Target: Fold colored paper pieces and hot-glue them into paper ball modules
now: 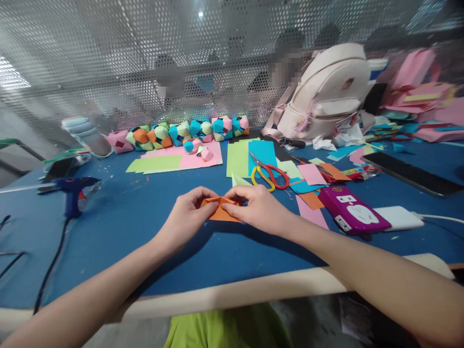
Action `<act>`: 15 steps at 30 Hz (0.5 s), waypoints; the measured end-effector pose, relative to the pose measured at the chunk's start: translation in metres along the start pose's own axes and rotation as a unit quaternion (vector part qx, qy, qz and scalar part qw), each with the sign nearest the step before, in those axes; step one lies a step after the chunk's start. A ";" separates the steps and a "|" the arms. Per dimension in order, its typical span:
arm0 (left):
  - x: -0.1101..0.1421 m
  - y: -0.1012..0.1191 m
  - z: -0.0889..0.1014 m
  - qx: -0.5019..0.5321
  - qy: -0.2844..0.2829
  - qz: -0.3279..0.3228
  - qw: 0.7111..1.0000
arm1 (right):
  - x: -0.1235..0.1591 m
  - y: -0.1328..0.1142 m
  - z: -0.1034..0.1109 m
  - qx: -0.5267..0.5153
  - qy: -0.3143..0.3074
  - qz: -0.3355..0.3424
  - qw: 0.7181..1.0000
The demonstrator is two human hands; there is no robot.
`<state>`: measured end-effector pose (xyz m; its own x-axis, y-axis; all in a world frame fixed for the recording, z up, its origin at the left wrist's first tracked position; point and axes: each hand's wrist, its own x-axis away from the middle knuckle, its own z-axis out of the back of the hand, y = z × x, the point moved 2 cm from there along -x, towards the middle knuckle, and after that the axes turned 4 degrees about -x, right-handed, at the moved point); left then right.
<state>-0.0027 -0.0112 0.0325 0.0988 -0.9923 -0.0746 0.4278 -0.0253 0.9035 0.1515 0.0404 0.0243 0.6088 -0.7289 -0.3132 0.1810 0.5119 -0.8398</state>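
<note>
An orange piece of folded paper (222, 214) is pinched between both my hands, just above the blue tabletop. My left hand (188, 210) grips its left side, thumb on top and fingers curled behind. On the right side, my right hand (255, 208) holds it the same way, and the two thumb tips almost meet at the middle fold. Just beyond my right hand lie scissors (270, 176) with one yellow and one red handle loop. A pale green paper piece (239, 180) sits behind the orange paper.
Folded paper balls (179, 134) line the back, behind pink and green sheets (163, 163). A blue glue gun (74, 193) with a cord stands left, near a bottle (85, 135). To the right are a purple case (353, 210), a phone (413, 173) and a white backpack (322, 96).
</note>
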 end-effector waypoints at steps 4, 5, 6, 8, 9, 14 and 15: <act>0.000 -0.003 -0.001 -0.004 -0.001 -0.014 1.000 | -0.001 0.001 0.000 0.038 0.010 0.013 0.999; 0.000 -0.003 -0.001 -0.006 -0.002 -0.016 1.000 | -0.001 0.001 0.000 0.046 0.013 0.013 0.999; 0.000 -0.002 -0.001 -0.005 -0.004 -0.018 1.000 | -0.001 0.001 0.000 0.051 0.017 0.013 0.998; 0.001 -0.001 -0.001 0.002 -0.013 -0.015 1.000 | 0.000 0.001 0.000 0.050 0.024 0.010 0.998; 0.002 0.000 -0.001 0.007 -0.018 -0.012 1.000 | 0.000 0.000 0.000 0.047 0.027 0.009 0.998; 0.002 0.002 -0.002 0.014 -0.019 -0.007 1.000 | 0.000 0.001 -0.001 0.040 0.034 0.000 0.999; 0.002 0.002 -0.003 0.013 -0.019 -0.006 1.000 | 0.000 0.001 -0.002 0.041 0.036 -0.001 0.999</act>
<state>0.0008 -0.0127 0.0327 0.0586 -0.9959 -0.0695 0.4059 -0.0398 0.9131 0.1506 0.0401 0.0228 0.5517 -0.7597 -0.3443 0.2463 0.5428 -0.8029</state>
